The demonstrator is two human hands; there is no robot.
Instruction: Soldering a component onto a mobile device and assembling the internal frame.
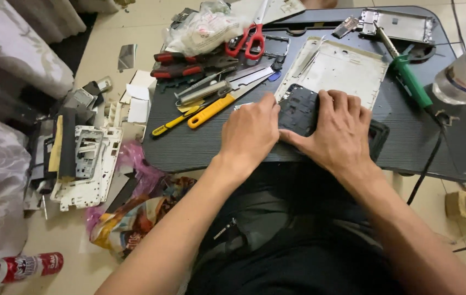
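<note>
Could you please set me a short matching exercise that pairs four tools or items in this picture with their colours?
Things:
1. scissors
2. soldering iron
3. utility knife
4. drink can

Colours:
A. green handle
B. red and white body
C. yellow handle
D. red handles

Pairs: 1-D, 2-A, 3-C, 4-B

Dark lap table (200, 147): red scissors (246, 39), yellow-handled knife (214, 109), white frame (337, 68), black panel (298, 109).
</note>
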